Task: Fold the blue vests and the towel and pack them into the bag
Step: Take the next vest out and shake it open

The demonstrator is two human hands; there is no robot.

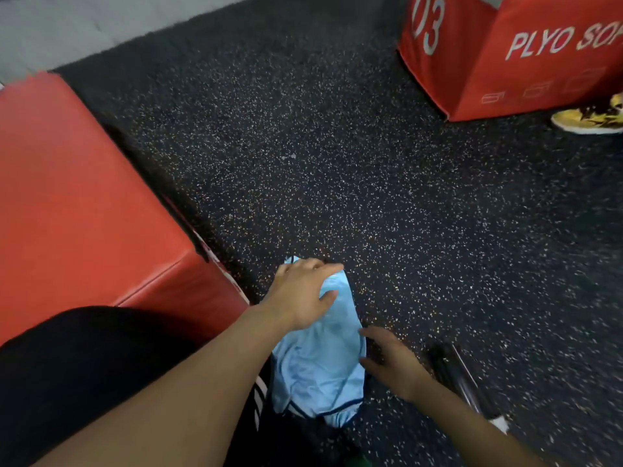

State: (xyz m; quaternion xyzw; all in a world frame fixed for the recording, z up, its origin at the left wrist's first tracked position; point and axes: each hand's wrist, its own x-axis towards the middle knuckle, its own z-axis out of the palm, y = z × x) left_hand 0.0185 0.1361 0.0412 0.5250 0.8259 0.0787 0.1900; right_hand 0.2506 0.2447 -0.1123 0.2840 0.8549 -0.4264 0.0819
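A light blue vest (320,365) with dark blue trim lies crumpled on the speckled black floor, low in the middle of the head view. My left hand (303,294) lies over its far end, fingers spread and curled over the cloth. My right hand (392,360) is at the vest's right edge, fingers loosely bent and touching the fabric. A dark bag-like thing (296,436) with white stripes lies under the vest's near end, mostly hidden. No towel is in view.
A red padded box (77,210) stands at the left, close to my left arm. Another red plyo box (512,52) marked 03 stands far right, with a yellow shoe (588,117) beside it. A dark object (455,375) lies right of my right hand.
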